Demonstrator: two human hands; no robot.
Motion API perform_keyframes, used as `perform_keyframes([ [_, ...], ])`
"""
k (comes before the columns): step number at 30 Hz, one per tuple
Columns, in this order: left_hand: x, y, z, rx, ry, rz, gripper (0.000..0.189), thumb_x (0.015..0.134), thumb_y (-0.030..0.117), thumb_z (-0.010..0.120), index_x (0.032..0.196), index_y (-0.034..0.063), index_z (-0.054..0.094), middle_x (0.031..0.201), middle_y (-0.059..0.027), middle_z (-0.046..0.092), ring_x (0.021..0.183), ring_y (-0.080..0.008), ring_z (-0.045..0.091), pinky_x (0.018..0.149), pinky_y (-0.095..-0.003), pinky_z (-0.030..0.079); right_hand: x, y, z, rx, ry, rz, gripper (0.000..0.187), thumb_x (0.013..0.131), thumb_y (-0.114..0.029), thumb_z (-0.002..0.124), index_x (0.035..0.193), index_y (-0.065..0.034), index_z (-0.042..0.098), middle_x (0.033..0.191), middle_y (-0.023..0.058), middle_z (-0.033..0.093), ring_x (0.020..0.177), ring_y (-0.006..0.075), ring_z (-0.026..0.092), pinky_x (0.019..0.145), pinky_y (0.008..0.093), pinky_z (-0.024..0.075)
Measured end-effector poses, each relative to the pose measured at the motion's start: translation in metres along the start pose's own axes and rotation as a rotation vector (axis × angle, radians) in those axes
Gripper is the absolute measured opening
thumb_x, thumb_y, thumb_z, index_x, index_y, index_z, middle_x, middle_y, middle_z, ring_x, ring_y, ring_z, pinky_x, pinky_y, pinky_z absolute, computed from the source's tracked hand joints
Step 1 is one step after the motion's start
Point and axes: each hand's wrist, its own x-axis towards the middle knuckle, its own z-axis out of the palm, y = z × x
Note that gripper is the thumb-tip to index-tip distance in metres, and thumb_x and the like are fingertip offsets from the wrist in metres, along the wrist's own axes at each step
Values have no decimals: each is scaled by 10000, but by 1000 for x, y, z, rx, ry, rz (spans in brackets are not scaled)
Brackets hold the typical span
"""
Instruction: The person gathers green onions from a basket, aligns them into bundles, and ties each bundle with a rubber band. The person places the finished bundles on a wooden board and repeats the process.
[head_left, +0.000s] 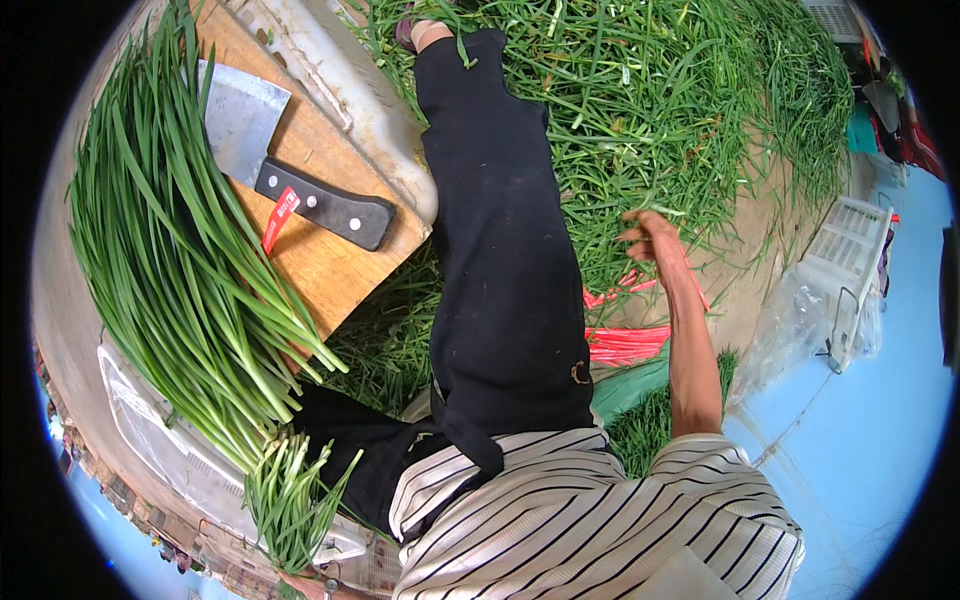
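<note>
My left hand (303, 584) shows only partly at the lower edge, a watch on its wrist. Its grip is around a small bunch of garlic chives (289, 502). My right hand (652, 234), fingers apart, hovers above a pile of loose green leaves (645, 127); a pale stalk lies by its fingertips. A long bundle of garlic chives (172, 247) stretches across the wooden board (330, 277), its pale ends towards me. On the board rests a cleaver (247, 120) with a black handle, a printed red strip (279, 221) across the handle.
Red strips (626, 345) lie beside my right thigh, near a green plastic sheet (637, 390). A white plastic crate (375, 112) stands beside the board. Another white crate (847, 255) with clear plastic film (780, 322) is at the right, over a blue floor (817, 427).
</note>
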Motion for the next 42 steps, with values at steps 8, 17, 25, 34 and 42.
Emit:
perform_keyframes([
  [8,-2,6,-4,-31,-4,6,206,919,297,513,897,96,474,854,-67,515,793,-206,510,733,-341,447,99,76,12,262,337,357,237,914,-175,395,879,-8,560,772,133,662,588,253,684,370,297,481],
  [17,3,36,-24,-176,32,-16,200,924,231,542,797,91,478,757,-44,515,720,-175,501,686,-325,446,67,40,-40,-240,38,178,272,884,-198,506,1115,-54,509,990,143,648,786,232,644,597,337,502],
  [25,-4,61,1,-820,-56,-288,259,929,155,560,696,97,463,659,-21,487,664,-153,490,659,-313,442,-64,-118,-23,-915,239,-634,378,970,-223,477,1307,-53,506,1199,80,600,893,130,583,806,253,451],
  [34,-39,85,15,-1161,-141,-161,316,914,249,607,683,94,456,649,-23,491,684,-162,508,696,-296,446,-277,-136,253,-663,-738,-1388,433,680,-12,702,1099,-17,595,1165,183,571,982,346,580,818,398,489],
  [42,-71,103,23,-1344,-154,-105,284,933,271,586,735,151,420,613,34,406,607,-117,450,694,-311,453,-362,-107,403,-700,-1112,-1803,1005,573,-411,806,1347,57,369,1405,235,371,1261,344,404,1069,458,296],
])
